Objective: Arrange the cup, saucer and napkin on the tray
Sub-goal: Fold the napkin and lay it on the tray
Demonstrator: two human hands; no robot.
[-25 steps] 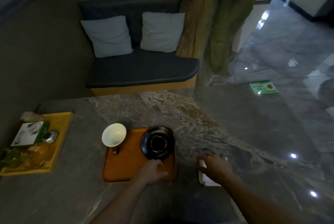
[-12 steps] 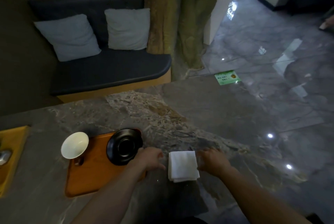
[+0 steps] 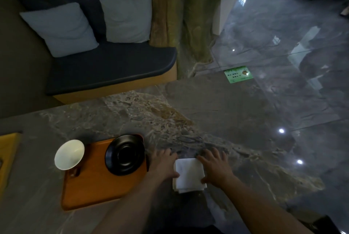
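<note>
Currently both hands lie flat on the folded white napkin (image 3: 189,174), which sits on the grey marbled table (image 3: 217,113) just to the right of the orange wooden tray (image 3: 98,186), off the tray. Left hand (image 3: 164,164): palm down, fingers spread and extended, covering the napkin's left edge, thumb lying across its lower left part; nothing is gripped. Right hand (image 3: 214,166): palm down, fingers splayed, covering the napkin's right edge, thumb near its lower right corner; likewise no grip, only pressing or resting. Whether the palms press or merely touch cannot be told. Napkin appears as a stack of several layers, edges visible along its near side. Black saucer (image 3: 125,155) rests in the tray's far right part, its rim reaching past the tray's far edge and close to the right edge. White cup (image 3: 69,154) stands at the tray's far left corner, overhanging the left edge; its base is partly hidden, so whether it stands fully on the tray cannot be told. Cup and saucer are apart from each other. Edge of a yellow tray (image 3: 8,150) shows at far left of the table. Beyond the table: a dark bench (image 3: 105,67) with two pale cushions (image 3: 58,28) leaning against its backrest.
</note>
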